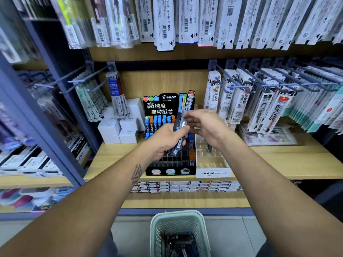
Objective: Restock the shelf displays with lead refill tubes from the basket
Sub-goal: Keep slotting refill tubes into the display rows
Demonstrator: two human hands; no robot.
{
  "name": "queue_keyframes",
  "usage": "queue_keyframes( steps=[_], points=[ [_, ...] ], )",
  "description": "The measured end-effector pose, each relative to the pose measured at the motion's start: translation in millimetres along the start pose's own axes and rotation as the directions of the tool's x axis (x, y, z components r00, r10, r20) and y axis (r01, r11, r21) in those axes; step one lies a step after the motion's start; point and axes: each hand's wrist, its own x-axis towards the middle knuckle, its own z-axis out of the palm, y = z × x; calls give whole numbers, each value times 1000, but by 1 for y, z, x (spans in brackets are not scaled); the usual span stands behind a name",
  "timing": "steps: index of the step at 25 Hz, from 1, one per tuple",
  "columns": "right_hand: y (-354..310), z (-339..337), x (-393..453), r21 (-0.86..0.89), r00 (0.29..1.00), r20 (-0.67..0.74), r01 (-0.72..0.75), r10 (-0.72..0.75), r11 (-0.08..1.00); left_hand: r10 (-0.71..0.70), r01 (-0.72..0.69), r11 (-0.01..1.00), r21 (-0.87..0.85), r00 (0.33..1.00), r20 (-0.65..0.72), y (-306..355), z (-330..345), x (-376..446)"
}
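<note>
We see the pale basket (179, 222) on the floor below, dark tubes heaped inside. The black Pilot display (168, 138) holds blue and orange tubes; beside it, touching, the clear Mono tray (213, 168). Our left hand (167, 140) grips a fan of slim clear lead refill tubes (182, 115) above the display; right hand (202, 125), grip loose, fingertips at them. Shelf edge (167, 179) just below.

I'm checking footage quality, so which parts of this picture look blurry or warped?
Head view: the left-side shelving is smeared with blur, the right hand slightly soft; the Pilot display and the tubes in the left hand read sharper; wide-angle distortion bends the shelf edges.
</note>
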Motion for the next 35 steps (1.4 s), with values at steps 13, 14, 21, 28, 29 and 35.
queue_keyframes(
  steps=[13, 14, 21, 28, 29, 35],
  points=[
    [8, 29, 8, 116, 1000, -12, -16, 17, 993, -113, 119, 988, 98, 991, -71, -15, -39, -7],
    [9, 28, 8, 108, 1000, 0, -16, 16, 994, -121, 127, 989, 76, 989, -85, -16, -43, -7],
    [15, 18, -3, -136, 983, 153, -77, 98, 988, -184, 161, 975, -155, 971, -154, -14, -55, -10],
    [19, 7, 0, -263, 996, 74, -20, 40, 965, -249, 200, 936, -288, 957, -146, -7, -54, -16],
    [19, 6, 0, -263, 997, 71, -11, 31, 965, -255, 208, 932, -296, 959, -128, -7, -53, -17],
    [18, 8, 2, -19, 999, 20, -49, 49, 999, -236, 213, 958, -194, 966, -104, -12, -49, -16]
  ],
)
